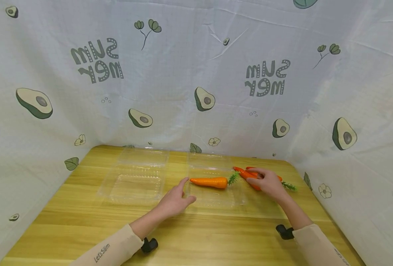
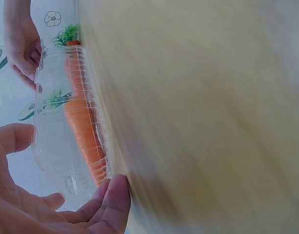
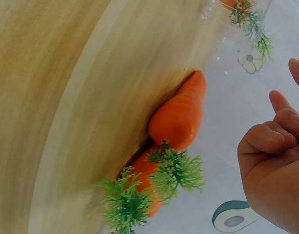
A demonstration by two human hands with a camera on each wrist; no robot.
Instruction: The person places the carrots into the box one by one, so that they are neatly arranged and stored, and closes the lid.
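An orange carrot (image 1: 213,182) with a green leafy top lies in the right clear plastic box (image 1: 213,199), its tip pointing left. My left hand (image 1: 174,202) is at that box's left side, fingers extended and thumb spread apart; in the left wrist view its fingertips (image 2: 119,195) are right at the box's lower corner. My right hand (image 1: 267,183) hovers over several redder carrots (image 1: 240,171) on the table right of the box, partly hiding them. In the right wrist view its fingers are bent and stand apart from the nearest carrot (image 3: 181,114).
Another clear plastic box (image 1: 136,188), with its lid folded back, lies on the left part of the wooden table (image 1: 83,218). A white curtain (image 1: 176,74) printed with avocados hangs behind and along the sides. Black wrist mounts (image 1: 149,245) sit at both sleeves.
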